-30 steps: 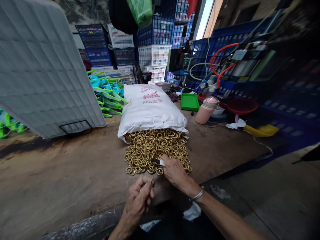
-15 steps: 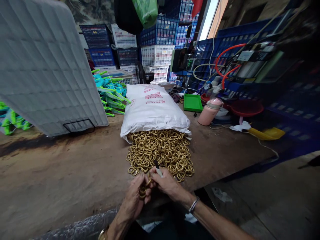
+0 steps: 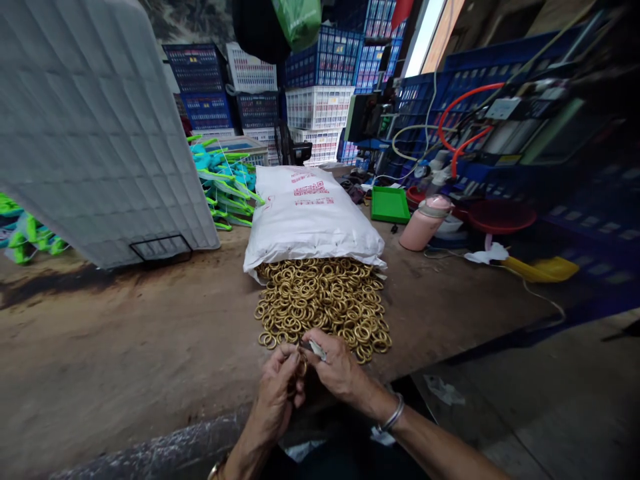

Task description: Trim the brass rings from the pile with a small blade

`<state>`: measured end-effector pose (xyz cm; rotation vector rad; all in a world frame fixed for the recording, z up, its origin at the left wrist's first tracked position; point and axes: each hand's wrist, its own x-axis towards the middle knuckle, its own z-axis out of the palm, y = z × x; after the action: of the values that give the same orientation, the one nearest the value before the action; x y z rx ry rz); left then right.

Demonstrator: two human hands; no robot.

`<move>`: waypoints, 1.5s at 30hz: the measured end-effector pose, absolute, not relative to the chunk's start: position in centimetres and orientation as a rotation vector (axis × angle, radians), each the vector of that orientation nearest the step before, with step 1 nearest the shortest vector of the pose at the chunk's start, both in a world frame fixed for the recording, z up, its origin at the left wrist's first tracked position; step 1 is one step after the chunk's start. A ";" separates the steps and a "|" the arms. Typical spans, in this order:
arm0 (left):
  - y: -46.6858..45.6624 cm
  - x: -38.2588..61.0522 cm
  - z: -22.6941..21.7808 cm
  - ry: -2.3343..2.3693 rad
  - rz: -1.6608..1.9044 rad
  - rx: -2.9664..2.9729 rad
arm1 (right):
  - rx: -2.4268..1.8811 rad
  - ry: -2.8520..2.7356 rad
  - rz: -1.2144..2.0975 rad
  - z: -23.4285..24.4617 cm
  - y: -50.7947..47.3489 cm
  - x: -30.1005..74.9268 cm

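My left hand (image 3: 274, 393) is closed around a few gold-coloured rings; one ring (image 3: 303, 367) shows at its fingertips. Pinched in my right hand (image 3: 341, 373) is a small knife-like tool (image 3: 317, 349) with a pale wrapped handle; its dark end sits against or very near the held ring, partly hidden by fingers. Both hands meet at the table's front edge. Just beyond them lies a heap of loose gold-coloured rings (image 3: 320, 300), spilling from the mouth of a white sack (image 3: 315, 227) with red print.
A grey ribbed panel (image 3: 100, 133) stands on the left of the table (image 3: 150, 347). Behind it are green and blue plastic pieces (image 3: 225, 180). To the right are a green tray (image 3: 390, 205), a pink bottle (image 3: 425, 223) and a machine with orange hoses (image 3: 510, 127). Stacked crates (image 3: 320, 107) fill the back.
The tool's dark end pointed up and away; now it is turned down and left toward the ring at my left fingertips. My hands have drawn closer together. The view has shifted slightly.
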<state>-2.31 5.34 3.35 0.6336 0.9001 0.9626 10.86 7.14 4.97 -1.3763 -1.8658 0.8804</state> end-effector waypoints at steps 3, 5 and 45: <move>5.2 -2.0 3.1 0.914 1.007 0.624 | -1.358 -1.925 0.884 5.2 7.1 11.0; 5.2 -1.8 2.9 0.947 1.030 0.616 | -1.354 -1.858 0.954 5.2 7.2 11.0; 4.5 -1.5 3.0 0.942 0.986 0.722 | -1.503 -1.729 1.123 4.7 7.7 11.8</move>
<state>-1.46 4.47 3.01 0.7217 0.9417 0.9857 11.81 7.72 4.74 -1.5027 -1.7285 1.1231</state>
